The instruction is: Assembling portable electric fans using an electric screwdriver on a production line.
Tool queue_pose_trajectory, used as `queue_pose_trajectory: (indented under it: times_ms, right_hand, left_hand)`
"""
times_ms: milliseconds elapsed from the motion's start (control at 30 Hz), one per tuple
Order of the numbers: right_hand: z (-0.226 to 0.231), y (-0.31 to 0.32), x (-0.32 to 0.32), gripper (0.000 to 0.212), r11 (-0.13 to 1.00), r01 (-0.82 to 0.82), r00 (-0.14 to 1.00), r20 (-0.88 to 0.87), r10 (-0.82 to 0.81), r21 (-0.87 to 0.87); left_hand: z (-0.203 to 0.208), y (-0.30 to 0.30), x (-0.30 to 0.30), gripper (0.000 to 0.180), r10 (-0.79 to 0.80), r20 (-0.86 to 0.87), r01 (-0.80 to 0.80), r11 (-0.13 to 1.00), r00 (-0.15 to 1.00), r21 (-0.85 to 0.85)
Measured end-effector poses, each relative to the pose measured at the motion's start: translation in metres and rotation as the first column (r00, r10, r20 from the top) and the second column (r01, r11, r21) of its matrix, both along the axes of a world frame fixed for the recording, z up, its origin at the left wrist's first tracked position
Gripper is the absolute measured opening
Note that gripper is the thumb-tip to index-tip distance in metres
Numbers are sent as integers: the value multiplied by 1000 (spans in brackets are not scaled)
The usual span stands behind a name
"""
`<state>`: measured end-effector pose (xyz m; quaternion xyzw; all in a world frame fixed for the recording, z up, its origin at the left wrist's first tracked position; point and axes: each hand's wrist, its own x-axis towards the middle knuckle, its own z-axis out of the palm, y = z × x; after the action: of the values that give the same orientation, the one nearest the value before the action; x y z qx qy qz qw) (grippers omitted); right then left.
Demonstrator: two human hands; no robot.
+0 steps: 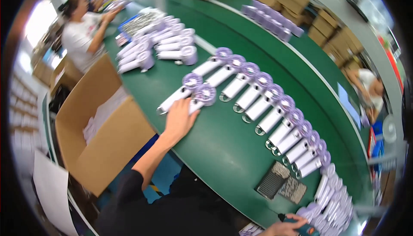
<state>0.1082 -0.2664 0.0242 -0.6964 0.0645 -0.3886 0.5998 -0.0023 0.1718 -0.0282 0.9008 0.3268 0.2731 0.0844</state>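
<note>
My left hand [178, 118] reaches over the green table and has its fingers wrapped around the white handle of a handheld fan [204, 95] with a round lilac head. A second fan [174, 98] lies right beside it, its wrist loop toward the table edge. Low on the right, my right hand [282, 228] grips a dark teal electric screwdriver [306, 229], its black tip pointing left. Between the hands, near the front edge, sit a black screw tray [273, 181] and a smaller tray [293, 190] filled with small screws.
A curved row of lilac-and-white fans [272, 119] crosses the table; more are heaped at right [335, 201] and far left [176, 42]. An open cardboard box [107, 150] stands left of the table. Co-workers sit at far left [81, 34] and far right [368, 90].
</note>
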Motion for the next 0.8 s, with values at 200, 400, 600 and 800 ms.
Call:
queue_pose_trajectory:
  times_ms: [200,400,600,800]
  right_hand:
    - [8,33,21,40,976,-208,978,3,208,63]
    - [6,33,42,42,980,-200,979,-37,199,-7]
    - [-21,1,27,38,996,77,990,-112,-82,-47]
    - [-19,4,23,25,997,-35,994,-100,41,66]
  left_hand:
    - [33,8,-23,43,7,115,-7,1000,993,0]
    - [45,171,-83,30,256,232,-313,916,938,252]
    - [4,317,-158,66,87,-290,-83,996,953,25]
    - [5,376,-161,68,-101,-440,46,990,892,-134]
